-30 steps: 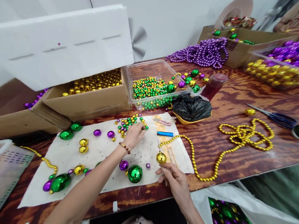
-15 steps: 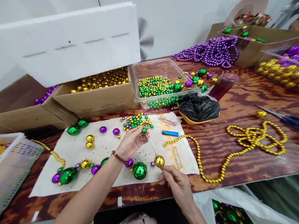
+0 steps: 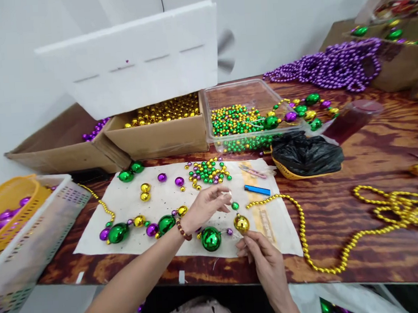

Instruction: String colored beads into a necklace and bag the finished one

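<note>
Head view: nearest is the right hand [image 3: 264,253], thumb and finger pinched closed at the lower edge of a gold ball [image 3: 241,223], holding it just above the front part of a white cloth [image 3: 158,198] on the wood-grain table [image 3: 292,270]. Beside it to the left, a big green ball [image 3: 211,239] rests on the cloth, with a small purple bead [image 3: 229,232] between the two. Farther left, strung ornaments [image 3: 118,233] run along the cloth in purple, green and gold. Small green bead [image 3: 235,205] sits just above the gold ball, in line with it. Left hand [image 3: 207,206], bracelet [image 3: 183,230] on the wrist, is over the cloth up and left of that bead, fingers bent with thumb near the fingertips; can't tell if it has hold of anything. Gold bead string [image 3: 303,231] goes from the cloth off to the right and tangles there. Past the hands: blue stick-shaped item [image 3: 257,190], loose bead pile [image 3: 210,170], then black plastic bag [image 3: 305,154] in a yellow basket [image 3: 285,170]. Behind: cardboard box [image 3: 157,138] of gold beads, clear tub [image 3: 232,85] of mixed beads, purple strands [image 3: 331,67] heaped right. Farthest: white foam board [image 3: 134,61], blurred fan blades [image 3: 226,52], pale wall [image 3: 264,19].
</note>
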`<state>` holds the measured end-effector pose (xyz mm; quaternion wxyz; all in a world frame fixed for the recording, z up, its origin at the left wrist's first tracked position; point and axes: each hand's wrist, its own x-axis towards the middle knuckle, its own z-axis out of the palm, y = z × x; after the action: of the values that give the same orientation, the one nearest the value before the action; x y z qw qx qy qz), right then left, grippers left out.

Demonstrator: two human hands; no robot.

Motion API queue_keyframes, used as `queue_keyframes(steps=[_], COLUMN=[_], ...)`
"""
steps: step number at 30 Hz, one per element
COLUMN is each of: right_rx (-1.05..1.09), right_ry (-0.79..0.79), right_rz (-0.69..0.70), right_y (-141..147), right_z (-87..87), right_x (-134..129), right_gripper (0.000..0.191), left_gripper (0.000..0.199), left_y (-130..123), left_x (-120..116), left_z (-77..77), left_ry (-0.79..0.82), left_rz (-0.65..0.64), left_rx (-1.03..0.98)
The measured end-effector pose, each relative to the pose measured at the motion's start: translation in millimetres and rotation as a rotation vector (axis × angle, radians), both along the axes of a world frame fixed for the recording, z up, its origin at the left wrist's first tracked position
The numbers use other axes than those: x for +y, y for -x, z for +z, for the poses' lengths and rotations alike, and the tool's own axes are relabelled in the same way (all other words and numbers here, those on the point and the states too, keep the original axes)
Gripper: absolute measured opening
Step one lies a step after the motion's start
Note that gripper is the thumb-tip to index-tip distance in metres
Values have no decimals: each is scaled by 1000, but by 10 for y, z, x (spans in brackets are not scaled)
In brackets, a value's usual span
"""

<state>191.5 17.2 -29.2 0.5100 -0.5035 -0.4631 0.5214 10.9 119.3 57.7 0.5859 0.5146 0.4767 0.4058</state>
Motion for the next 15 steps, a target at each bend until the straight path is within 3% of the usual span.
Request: queue_keyframes(steps=[2,4,5,7,10,15], right_rx=[50,91,106,127,139,134], right_ry=[24,41,45,50,48,46], right_rz=[-22,-45,-52,-58,-53,-41], right_y=[15,22,23,21,19,12], right_z=[-21,-35,-40,-44,-41,-41], right_x=[28,48,53,57,55,48], right_gripper=[32,32,32,31,30,30], left_gripper=[22,16,19,31,39,35], left_y=[209,505,659,923,1128,1162], left_x=[73,214,297,453,610,687], left_z=[18,31,31,14,-45,-116], left_ry=[-165,-273,-251,-148,-11,104], left_rz=[103,298,358,357,308,288], left_rx=[310,673,860,1152,1262,1110])
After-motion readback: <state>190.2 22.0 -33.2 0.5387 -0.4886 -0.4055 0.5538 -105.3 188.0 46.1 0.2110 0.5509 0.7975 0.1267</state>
